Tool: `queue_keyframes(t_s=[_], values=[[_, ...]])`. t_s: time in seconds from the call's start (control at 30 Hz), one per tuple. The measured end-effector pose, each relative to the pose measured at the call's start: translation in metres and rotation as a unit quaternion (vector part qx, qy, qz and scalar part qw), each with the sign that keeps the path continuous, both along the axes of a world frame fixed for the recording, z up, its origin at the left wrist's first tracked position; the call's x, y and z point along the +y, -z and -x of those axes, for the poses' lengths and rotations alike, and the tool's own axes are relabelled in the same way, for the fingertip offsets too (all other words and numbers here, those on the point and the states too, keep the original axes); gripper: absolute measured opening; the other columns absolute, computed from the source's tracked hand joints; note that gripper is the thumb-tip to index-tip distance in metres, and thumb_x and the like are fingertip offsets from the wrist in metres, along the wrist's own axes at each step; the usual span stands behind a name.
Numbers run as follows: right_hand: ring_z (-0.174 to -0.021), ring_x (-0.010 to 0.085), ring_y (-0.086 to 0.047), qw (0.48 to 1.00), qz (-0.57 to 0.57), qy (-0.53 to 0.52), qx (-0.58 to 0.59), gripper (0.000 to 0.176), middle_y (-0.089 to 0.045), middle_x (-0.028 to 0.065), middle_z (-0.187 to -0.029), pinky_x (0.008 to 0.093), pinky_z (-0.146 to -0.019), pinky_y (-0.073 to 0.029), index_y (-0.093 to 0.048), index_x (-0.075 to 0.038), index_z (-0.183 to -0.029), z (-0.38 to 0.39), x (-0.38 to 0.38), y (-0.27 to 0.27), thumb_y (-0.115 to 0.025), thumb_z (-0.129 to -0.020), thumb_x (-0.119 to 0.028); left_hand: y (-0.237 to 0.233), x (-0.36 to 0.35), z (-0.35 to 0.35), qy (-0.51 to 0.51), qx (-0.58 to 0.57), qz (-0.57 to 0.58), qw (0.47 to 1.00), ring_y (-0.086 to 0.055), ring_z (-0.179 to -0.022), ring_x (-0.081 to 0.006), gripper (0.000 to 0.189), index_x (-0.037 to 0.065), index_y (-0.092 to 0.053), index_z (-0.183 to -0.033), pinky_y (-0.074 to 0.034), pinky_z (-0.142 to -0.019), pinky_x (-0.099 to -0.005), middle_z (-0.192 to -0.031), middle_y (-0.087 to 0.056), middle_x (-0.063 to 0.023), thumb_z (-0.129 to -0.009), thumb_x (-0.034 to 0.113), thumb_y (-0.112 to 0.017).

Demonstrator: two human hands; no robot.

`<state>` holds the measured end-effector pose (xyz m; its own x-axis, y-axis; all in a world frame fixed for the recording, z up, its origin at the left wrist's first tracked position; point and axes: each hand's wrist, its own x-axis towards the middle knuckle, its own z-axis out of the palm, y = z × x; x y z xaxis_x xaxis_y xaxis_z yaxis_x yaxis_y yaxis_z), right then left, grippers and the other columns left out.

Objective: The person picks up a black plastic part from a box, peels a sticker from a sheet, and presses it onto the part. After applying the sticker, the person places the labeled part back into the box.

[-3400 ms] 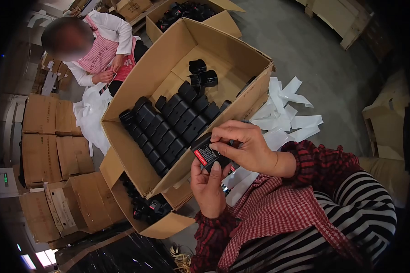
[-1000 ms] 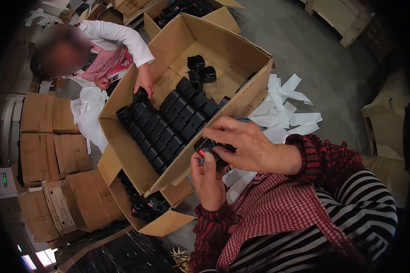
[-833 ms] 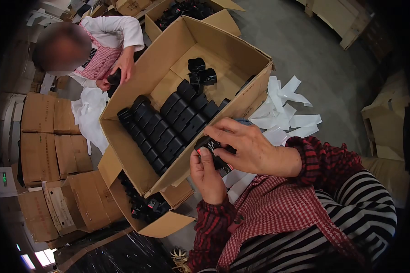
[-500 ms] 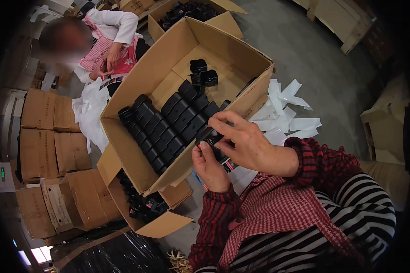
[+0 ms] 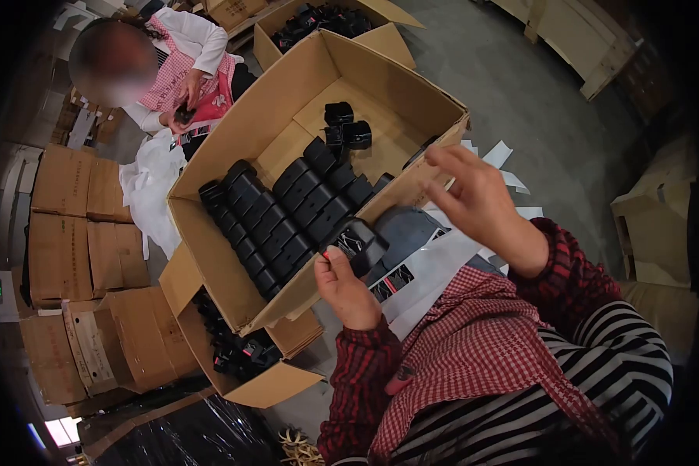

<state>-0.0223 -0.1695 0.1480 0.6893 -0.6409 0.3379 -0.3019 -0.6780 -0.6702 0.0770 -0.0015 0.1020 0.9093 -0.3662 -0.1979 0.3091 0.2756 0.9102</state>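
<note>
My left hand (image 5: 346, 293) grips a black plastic part (image 5: 359, 244) at the near edge of the large cardboard box (image 5: 248, 299); a small red spot shows by the thumb. To the right, my right hand (image 5: 478, 198) is raised with its fingers apart and nothing visible between them. Below the hands, a white label strip (image 5: 431, 270) with dark printed labels lies across my lap. Inside the box, black parts (image 5: 279, 217) stand in rows, and several loose ones (image 5: 351, 133) sit farther back.
A co-worker (image 5: 190, 74) sits at the upper left, holding a small dark item. An open box of black parts (image 5: 241, 349) stands at the lower left, another box (image 5: 322, 27) behind. Stacked cartons (image 5: 62, 256) line the left. White strips (image 5: 509, 167) lie on the floor.
My right hand has let go of the black part and moved right and up. The part is now in my left hand alone, and more of the label strip shows.
</note>
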Motion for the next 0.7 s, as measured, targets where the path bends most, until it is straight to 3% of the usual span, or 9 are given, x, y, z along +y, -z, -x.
queue_keyframes(t_s=[0.03, 0.07, 0.13, 0.17, 0.23, 0.3, 0.37, 0.5, 0.7], values=[[-0.076, 0.0203, -0.067, 0.99, -0.136, -0.005, 0.046, 0.04, -0.058, 0.0153, -0.112, 0.0273, -0.064, -0.054, -0.053, 0.0, -0.119, 0.003, -0.009, -0.008, -0.067, -0.084, -0.015, 0.002, 0.0, 0.001, 0.0, 0.0, 0.003, 1.0, -0.055, -0.078, -0.0066, 0.023, 0.003, -0.053, -0.097, -0.048, -0.073, -0.0221, -0.09, -0.06, -0.0016, -0.1, 0.025, -0.046], [-0.076, 0.0203, -0.067, 0.99, -0.135, -0.003, 0.048, 0.04, -0.058, 0.0153, -0.112, 0.0273, -0.064, -0.054, -0.053, 0.0, -0.119, 0.0, -0.006, 0.005, -0.067, -0.084, -0.015, 0.005, -0.001, 0.004, 0.015, 0.0, -0.004, 1.0, -0.055, -0.078, -0.0071, 0.022, 0.004, -0.053, -0.098, -0.048, -0.073, -0.0225, -0.09, -0.06, -0.002, -0.099, 0.025, -0.046], [-0.099, 0.0289, -0.062, 0.952, -0.245, -0.087, -0.16, 0.059, -0.053, 0.0229, -0.118, 0.036, -0.08, -0.05, -0.049, 0.006, -0.122, -0.014, 0.005, 0.044, -0.067, -0.084, -0.035, 0.009, -0.01, 0.014, 0.033, 0.003, 0.01, 0.999, -0.06, -0.077, -0.0107, 0.022, 0.005, -0.054, -0.098, -0.054, -0.068, -0.029, -0.089, -0.062, -0.0033, -0.098, 0.026, -0.048], [-0.114, 0.0335, -0.052, 0.957, -0.247, -0.115, -0.103, 0.076, -0.047, 0.0261, -0.125, 0.0374, -0.095, -0.042, -0.041, 0.011, -0.129, -0.015, 0.014, 0.047, -0.068, -0.082, -0.043, 0.008, -0.014, 0.016, 0.04, 0.001, 0.016, 0.999, -0.06, -0.077, -0.0107, 0.022, 0.005, -0.054, -0.098, -0.054, -0.068, -0.029, -0.089, -0.062, -0.0033, -0.098, 0.026, -0.048], [-0.119, 0.0376, -0.046, 0.945, -0.235, -0.182, -0.135, 0.081, -0.046, 0.0278, -0.125, 0.0391, -0.1, -0.037, -0.039, 0.012, -0.129, -0.025, 0.035, 0.054, -0.069, -0.08, -0.045, 0.005, -0.014, 0.023, 0.079, 0.007, 0.03, 0.996, -0.059, -0.085, -0.011, 0.023, 0.004, -0.053, -0.103, -0.053, -0.073, -0.0291, -0.097, -0.061, -0.0049, -0.098, 0.026, -0.047], [-0.116, 0.0339, -0.05, 0.959, -0.212, -0.15, -0.114, 0.073, -0.05, 0.024, -0.123, 0.0376, -0.097, -0.04, -0.043, 0.009, -0.126, -0.03, 0.047, 0.062, -0.069, -0.082, -0.042, 0.001, -0.012, 0.025, 0.077, 0.023, 0.057, 0.995, -0.059, -0.089, -0.0119, 0.025, 0.004, -0.053, -0.106, -0.052, -0.075, -0.029, -0.1, -0.06, -0.0058, -0.099, 0.027, -0.046], [-0.117, 0.0239, -0.05, 0.933, -0.288, -0.173, -0.125, 0.059, -0.056, 0.0142, -0.119, 0.0345, -0.1, -0.037, -0.042, 0.001, -0.133, -0.033, 0.049, 0.059, -0.067, -0.086, -0.024, -0.005, -0.01, 0.025, 0.072, 0.035, 0.084, 0.993, -0.059, -0.092, -0.0128, 0.028, 0.003, -0.052, -0.109, -0.052, -0.077, -0.0288, -0.104, -0.06, -0.0068, -0.099, 0.028, -0.045], [-0.117, 0.0201, -0.05, 0.925, -0.299, -0.18, -0.146, 0.048, -0.06, 0.0132, -0.114, 0.0329, -0.1, -0.037, -0.049, 0.001, -0.128, -0.035, 0.054, 0.055, -0.062, -0.09, -0.024, -0.01, -0.003, 0.024, 0.079, 0.065, 0.107, 0.989, -0.058, -0.091, -0.0115, 0.032, 0.003, -0.05, -0.111, -0.05, -0.077, -0.0276, -0.104, -0.059, -0.0057, -0.101, 0.032, -0.04], [-0.12, 0.0159, -0.047, 0.89, -0.4, -0.197, -0.097, 0.041, -0.058, 0.0129, -0.122, 0.0312, -0.101, -0.035, -0.05, 0.001, -0.128, -0.035, 0.041, 0.063, -0.054, -0.095, -0.023, -0.009, 0.001, 0.021, 0.093, 0.041, 0.099, 0.99, -0.059, -0.093, -0.0133, 0.036, 0.002, -0.049, -0.115, -0.049, -0.08, -0.0279, -0.106, -0.059, -0.0074, -0.101, 0.033, -0.039]])
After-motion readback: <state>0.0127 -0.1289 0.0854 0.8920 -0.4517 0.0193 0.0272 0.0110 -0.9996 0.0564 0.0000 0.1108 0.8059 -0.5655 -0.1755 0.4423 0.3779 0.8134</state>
